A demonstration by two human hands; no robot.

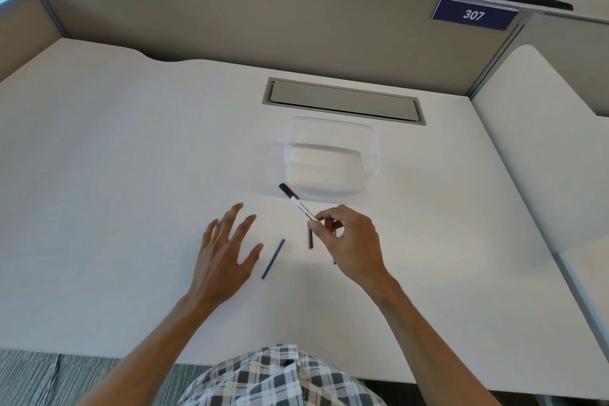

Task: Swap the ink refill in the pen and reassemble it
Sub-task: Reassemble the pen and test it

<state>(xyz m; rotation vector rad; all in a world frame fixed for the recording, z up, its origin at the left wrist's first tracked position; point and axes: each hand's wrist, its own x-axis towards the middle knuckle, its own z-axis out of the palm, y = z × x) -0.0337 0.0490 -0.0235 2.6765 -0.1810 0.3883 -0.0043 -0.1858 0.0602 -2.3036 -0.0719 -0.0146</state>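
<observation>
Nearest, the left hand [227, 249] lies flat on the desk [115, 175], fingers spread and holding nothing, probably waiting to take the barrel. Just beside it lies a dark refill [273, 258], angled up and right; another refill [310, 238] lies partly under the right hand [349, 241]. That hand pinches the pen [298, 204] at its near end, lifting it, its long axis pointing up-left, dark cap toward the clear tray [372, 142] beyond.
</observation>
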